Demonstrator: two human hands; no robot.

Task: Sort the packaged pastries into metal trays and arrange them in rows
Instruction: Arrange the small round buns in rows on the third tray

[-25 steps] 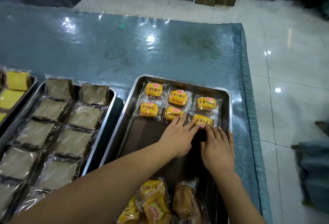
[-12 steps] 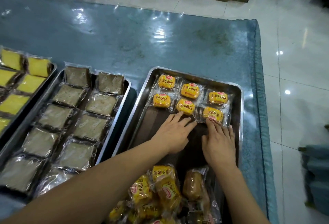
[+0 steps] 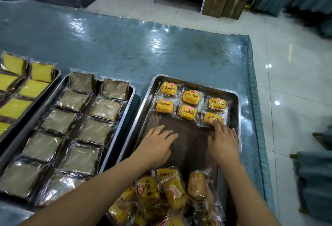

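Row two squared up in right tray (image 3: 236, 110); loose buns (image 3: 161, 195) heaped at near end.
Left hand (image 3: 156, 144) lay flat, empty; right hand (image 3: 223, 143) spread, fingertip nudging end bun (image 3: 212, 118). Risk: slick wrapper skewing the row.

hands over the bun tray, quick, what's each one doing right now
Left hand: open, fingers flat on the tray liner, holding nothing.
Right hand: open, fingertip touching the nearest yellow bun packet.
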